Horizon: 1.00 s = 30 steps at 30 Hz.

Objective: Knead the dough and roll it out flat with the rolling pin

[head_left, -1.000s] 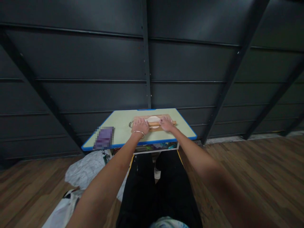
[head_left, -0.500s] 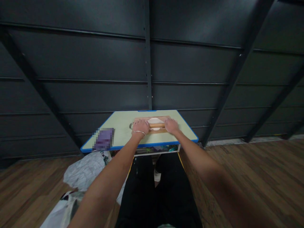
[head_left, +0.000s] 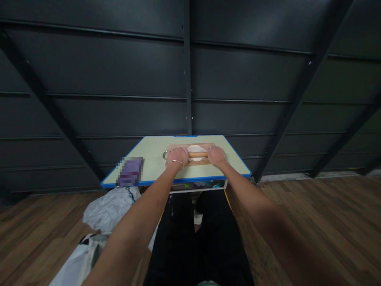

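A wooden rolling pin (head_left: 198, 155) lies crosswise over a flat pale sheet of dough (head_left: 196, 148). My left hand (head_left: 178, 155) is closed round the pin's left end, with a thin bracelet at the wrist. Round the right end, my right hand (head_left: 216, 154) is closed too. Both ends of the pin are hidden under my hands. Beneath the dough is a wooden board (head_left: 205, 162), and a metal ring (head_left: 164, 155) shows at its left edge. The dough sticks out in front of and behind the pin.
The small table (head_left: 154, 147) has a pale top and a blue rim. A blurred purple object (head_left: 131, 171) lies at its left. Under the top is an open shelf (head_left: 205, 185) with mixed items. White bags (head_left: 110, 210) lie on the wooden floor; a dark panelled wall (head_left: 133, 71) stands behind.
The view has shifted slightly. The rolling pin now sits a little farther from me on the dough, with more dough showing on its near side. Both hands keep their hold.
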{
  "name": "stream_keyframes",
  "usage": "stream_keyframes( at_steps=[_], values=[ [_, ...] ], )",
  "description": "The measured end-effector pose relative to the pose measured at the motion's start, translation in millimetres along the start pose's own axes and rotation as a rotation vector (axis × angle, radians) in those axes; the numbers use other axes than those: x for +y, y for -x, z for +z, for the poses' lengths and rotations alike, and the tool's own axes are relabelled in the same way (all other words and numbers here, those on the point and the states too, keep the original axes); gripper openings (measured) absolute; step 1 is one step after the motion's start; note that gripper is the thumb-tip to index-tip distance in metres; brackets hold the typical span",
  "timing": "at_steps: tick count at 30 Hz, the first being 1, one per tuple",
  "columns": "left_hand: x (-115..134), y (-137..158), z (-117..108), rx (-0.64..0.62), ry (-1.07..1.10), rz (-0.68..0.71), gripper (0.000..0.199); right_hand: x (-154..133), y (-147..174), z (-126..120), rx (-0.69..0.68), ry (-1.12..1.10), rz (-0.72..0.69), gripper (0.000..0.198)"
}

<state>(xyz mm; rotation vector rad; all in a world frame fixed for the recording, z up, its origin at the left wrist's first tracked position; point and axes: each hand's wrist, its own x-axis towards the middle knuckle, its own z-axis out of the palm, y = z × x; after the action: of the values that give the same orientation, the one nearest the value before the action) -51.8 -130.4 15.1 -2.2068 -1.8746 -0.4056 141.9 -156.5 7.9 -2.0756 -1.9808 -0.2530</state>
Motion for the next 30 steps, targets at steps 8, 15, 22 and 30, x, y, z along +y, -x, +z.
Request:
stream_keyframes(
  at_steps=[8,15,22,30],
  values=[
    [1,-3,2,-0.037,-0.008,-0.007,0.057,1,-6,2,0.025,-0.02,-0.012,0.047],
    [1,-4,1,-0.055,-0.047,0.001,0.058,2,-9,5,0.059,-0.034,0.005,0.047],
    [0,-7,4,-0.024,-0.078,0.025,0.058,1,-13,0,-0.006,-0.035,0.023,0.045],
    [0,-8,1,-0.029,-0.102,0.062,0.058,-1,-14,-5,-0.038,-0.009,0.012,0.049]
  ],
)
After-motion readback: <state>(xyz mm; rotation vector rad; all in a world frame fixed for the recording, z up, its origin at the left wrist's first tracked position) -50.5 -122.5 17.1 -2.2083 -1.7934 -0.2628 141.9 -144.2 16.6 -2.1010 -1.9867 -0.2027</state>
